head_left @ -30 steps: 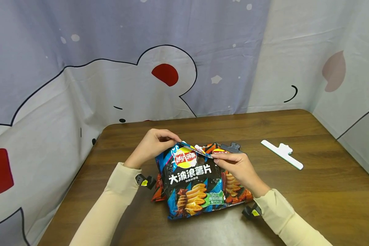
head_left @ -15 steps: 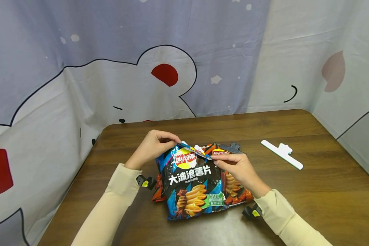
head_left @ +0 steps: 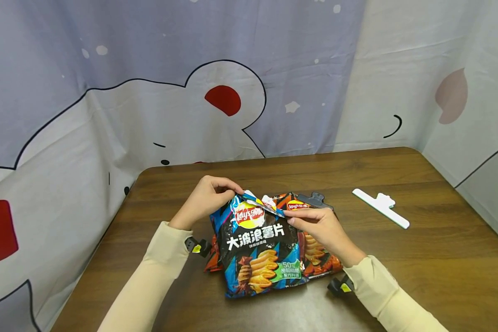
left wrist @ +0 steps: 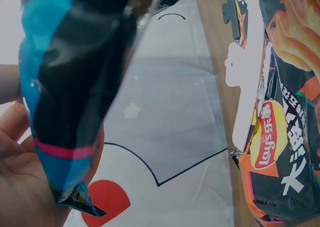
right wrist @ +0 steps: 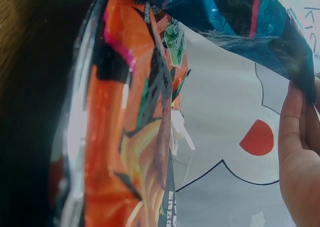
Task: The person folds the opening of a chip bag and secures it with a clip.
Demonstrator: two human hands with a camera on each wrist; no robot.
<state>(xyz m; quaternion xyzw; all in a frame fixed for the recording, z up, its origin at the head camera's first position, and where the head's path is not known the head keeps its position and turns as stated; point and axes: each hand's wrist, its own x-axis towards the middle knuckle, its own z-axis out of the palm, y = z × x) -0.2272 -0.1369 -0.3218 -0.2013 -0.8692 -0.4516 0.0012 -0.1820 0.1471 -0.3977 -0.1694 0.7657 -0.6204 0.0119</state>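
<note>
Blue-and-black crisp bag (head_left: pixel 259 246) lies label-up at mid counter (head_left: pixel 419 258), on top of an orange bag (head_left: pixel 317 258) whose edges show to either side. Left hand (head_left: pixel 205 199) pinches the upper left corner of the blue bag's top edge, fingers curled over the foil; left wrist view shows that corner (left wrist: pixel 70 137) lying against the palm. Right hand (head_left: pixel 321 228) pinches the same top edge at its right end, thumb and forefinger closed on the folded strip. Top edge between the two hands is raised off the counter and looks creased or partly folded; whether the seal is open cannot be told. Dark clip (head_left: pixel 315 199) sits at the orange bag's far end, partly hidden by it. White clip (head_left: pixel 381 207) lies well apart to the right on bare wood. Cartoon-print cloth (head_left: pixel 149 92) hangs behind the counter. Risks as judged from here: foil is slick, and either pinch sits close to the edge, so a pull outward could slip a corner free. Uneven tension between the hands could skew the fold or tear the seam. Bag rests on another slippery bag, so it could slide sideways under a tug. If the top is open, tilting it could spill crisps
</note>
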